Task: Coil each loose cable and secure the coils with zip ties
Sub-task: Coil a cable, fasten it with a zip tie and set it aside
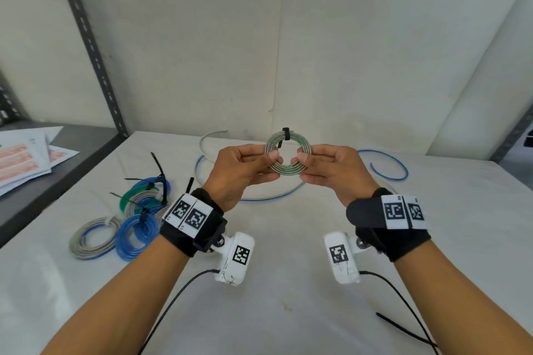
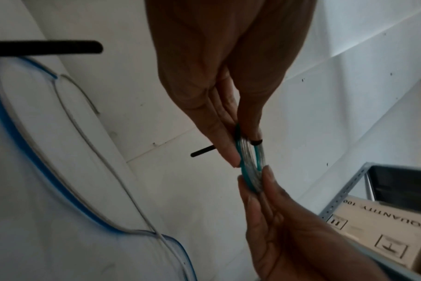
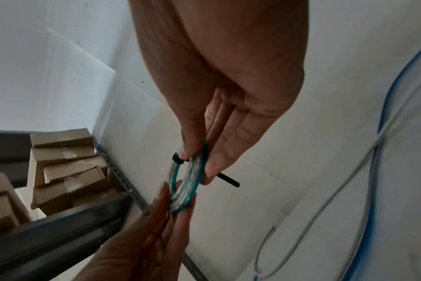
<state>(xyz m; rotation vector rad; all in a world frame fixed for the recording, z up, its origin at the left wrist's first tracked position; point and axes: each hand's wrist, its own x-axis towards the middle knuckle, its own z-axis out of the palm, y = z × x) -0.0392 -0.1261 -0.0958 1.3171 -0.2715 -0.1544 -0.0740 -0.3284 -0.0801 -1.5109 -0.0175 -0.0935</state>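
Over on the left, some printed sheets (image 1: pixel 26 158) are lying on a dark shelf, and nearer in, a cluster of finished coils (image 1: pixel 127 219), blue, green and grey, is sitting on the white table (image 1: pixel 288 282) with black zip ties poking out. Moving inward, the left hand (image 1: pixel 242 171) is pinching the left edge of a small green-and-clear coil (image 1: pixel 287 156) between thumb and fingers, holding it up above the table. A black zip tie (image 1: pixel 285 133) is wrapping the coil's top. The right hand (image 1: pixel 331 171) is pinching the opposite edge the same way. Behind the hands, a loose blue cable (image 1: pixel 386 166) is curving across the table toward the right, and a spare zip tie (image 1: pixel 401 327) is lying near the right forearm.
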